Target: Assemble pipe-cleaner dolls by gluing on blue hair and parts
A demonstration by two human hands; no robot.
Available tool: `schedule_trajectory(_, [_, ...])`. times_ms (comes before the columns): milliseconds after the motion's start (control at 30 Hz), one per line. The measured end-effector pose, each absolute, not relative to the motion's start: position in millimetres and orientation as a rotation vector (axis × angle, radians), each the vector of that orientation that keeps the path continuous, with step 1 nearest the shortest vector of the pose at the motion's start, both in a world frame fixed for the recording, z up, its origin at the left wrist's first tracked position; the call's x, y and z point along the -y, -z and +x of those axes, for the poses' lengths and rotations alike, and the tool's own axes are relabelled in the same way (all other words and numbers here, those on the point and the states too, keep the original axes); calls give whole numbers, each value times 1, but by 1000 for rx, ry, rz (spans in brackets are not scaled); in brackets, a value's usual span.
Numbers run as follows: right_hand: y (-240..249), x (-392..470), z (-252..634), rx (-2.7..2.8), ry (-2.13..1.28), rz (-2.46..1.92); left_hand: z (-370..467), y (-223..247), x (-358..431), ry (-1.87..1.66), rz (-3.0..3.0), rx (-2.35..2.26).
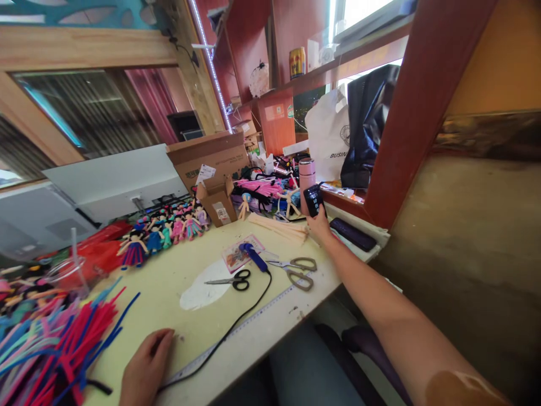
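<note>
My right hand (320,224) reaches to the back right of the table, its fingers round a dark phone (313,201) with a lit screen, in front of a pink bottle (307,172). At the near edge my left hand (147,361) rests on the tabletop with its fingers curled; what it holds, if anything, is hidden. Between the hands lie black-handled scissors (240,280), larger grey-handled scissors (301,270) and a blue corded tool (255,257) partly on a pink card (234,254).
Colourful pipe cleaners (71,344) pile up at the left. Small dolls (154,237) stand before a cardboard box (220,203). A black cord (236,321) crosses the table. A dark case (353,234) lies at the right edge.
</note>
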State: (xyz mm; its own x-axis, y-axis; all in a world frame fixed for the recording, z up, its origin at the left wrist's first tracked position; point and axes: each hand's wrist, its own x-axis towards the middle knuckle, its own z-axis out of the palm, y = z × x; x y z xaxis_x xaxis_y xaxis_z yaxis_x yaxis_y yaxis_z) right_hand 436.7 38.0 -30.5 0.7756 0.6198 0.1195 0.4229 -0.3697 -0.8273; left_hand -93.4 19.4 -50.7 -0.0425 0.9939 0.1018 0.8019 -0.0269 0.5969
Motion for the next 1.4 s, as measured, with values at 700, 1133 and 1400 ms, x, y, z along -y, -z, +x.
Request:
schedule_trajectory(700, [24, -52, 430, 611, -262, -1624, -91, 49, -19, -694, 1885, -1908])
schedule_trajectory(1133, [77, -42, 441, 491, -252, -1649, -98, 54, -24, -723, 1928, -1895])
schedule_trajectory(1400, [78, -45, 446, 489, -331, -1707, -94, 47, -21, -666, 1875, -1919])
